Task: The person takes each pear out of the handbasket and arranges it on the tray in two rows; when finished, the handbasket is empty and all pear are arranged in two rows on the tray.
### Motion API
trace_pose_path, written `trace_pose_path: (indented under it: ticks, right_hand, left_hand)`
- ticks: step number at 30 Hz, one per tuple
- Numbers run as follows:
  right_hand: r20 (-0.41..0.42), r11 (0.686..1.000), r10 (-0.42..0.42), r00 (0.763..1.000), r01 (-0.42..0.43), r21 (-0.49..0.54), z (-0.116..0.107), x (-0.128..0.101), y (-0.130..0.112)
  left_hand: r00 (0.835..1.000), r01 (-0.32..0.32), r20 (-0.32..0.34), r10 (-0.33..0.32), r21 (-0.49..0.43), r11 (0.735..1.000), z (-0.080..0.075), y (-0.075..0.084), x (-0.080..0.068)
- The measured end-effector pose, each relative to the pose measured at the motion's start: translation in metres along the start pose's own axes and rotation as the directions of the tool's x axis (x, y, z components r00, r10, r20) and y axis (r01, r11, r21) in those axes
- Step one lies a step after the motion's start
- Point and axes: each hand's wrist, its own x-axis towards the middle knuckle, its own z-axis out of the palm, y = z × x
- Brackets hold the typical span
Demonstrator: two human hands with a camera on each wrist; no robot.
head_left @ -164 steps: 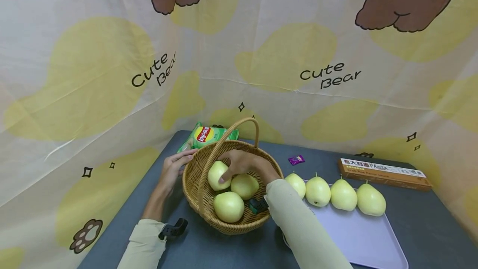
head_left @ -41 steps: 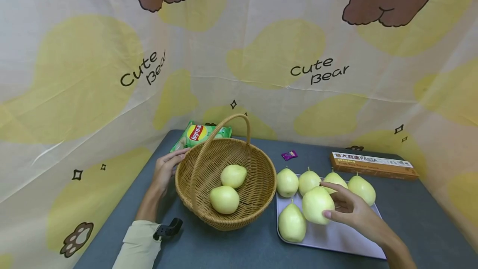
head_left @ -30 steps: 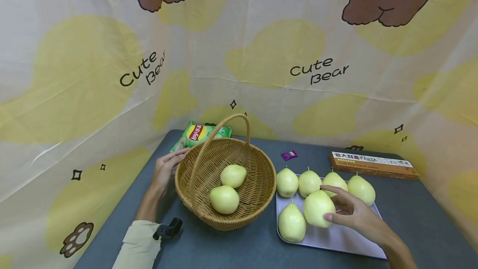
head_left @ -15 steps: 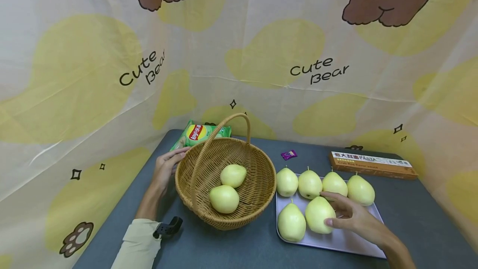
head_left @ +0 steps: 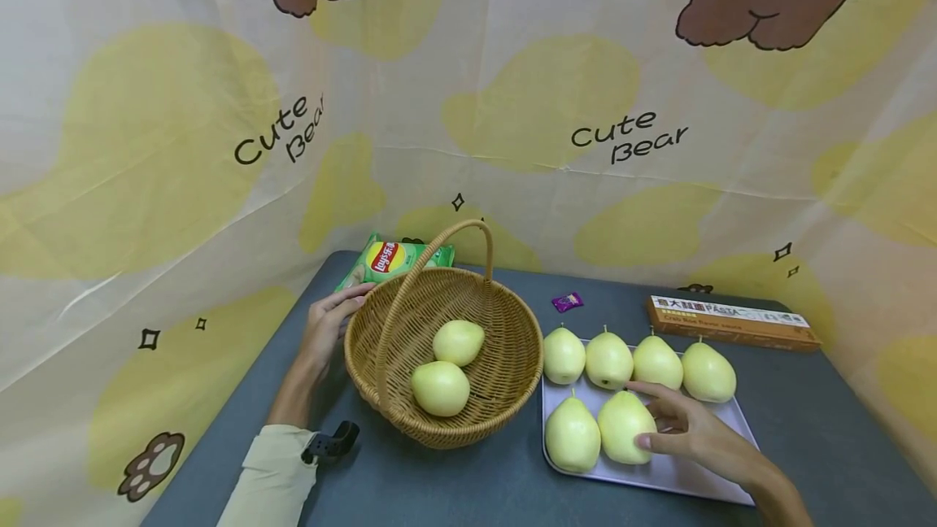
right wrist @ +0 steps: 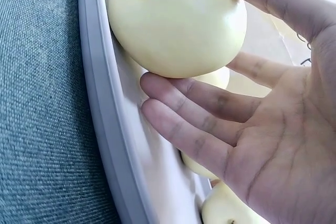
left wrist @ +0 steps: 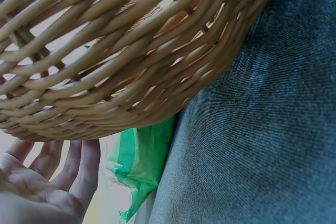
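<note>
On the right, my right hand (head_left: 691, 433) has its thumb and fingers at a pale green pear (head_left: 625, 427) in the front row of a light lilac tray (head_left: 677, 474). The right wrist view shows the thumb against the pear (right wrist: 178, 22) and fingertips right at its underside. Another pear (head_left: 573, 433) stands close to its left. My left hand (head_left: 329, 328) touches the left side of a wicker basket (head_left: 505, 348) with fingers nearly straight; in the left wrist view those fingers (left wrist: 86, 166) reach up to the weave. Two pears (head_left: 440, 389) lie inside the basket.
Several pears (head_left: 609, 360) form the tray's back row. A green chip bag (head_left: 388, 259) lies behind the basket. A small purple packet (head_left: 567, 302) and a long pasta box (head_left: 732, 324) lie farther back, near the patterned cloth wall. The basket handle (head_left: 398, 307) arches upward.
One pear has gone from the basket to the tray's front row, carried by my right hand. Over the last second it came down onto the tray. The left hand stays at the basket.
</note>
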Motion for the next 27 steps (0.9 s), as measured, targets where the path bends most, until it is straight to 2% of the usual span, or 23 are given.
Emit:
trace_pose_path:
  ticks: [10,20,27]
  right_hand:
    - [0.01,1.0,-0.014,1.0,0.014,-0.013,-0.0004,-0.0017,0.0022]
    - [-0.069,0.996,-0.03,0.997,0.024,-0.084,0.0039,0.0007,0.0024]
    - [-0.023,0.995,-0.054,0.998,0.052,-0.083,0.0036,0.001,0.0028]
  left_hand:
    - [1.0,0.013,0.006,-0.013,0.0,1.0,0.0004,0.0014,0.0007]
    - [1.0,0.001,0.011,-0.001,-0.01,1.0,0.0002,-0.0031,0.0017]
    - [1.0,0.005,0.011,-0.005,-0.003,1.0,0.0004,-0.004,0.0023]
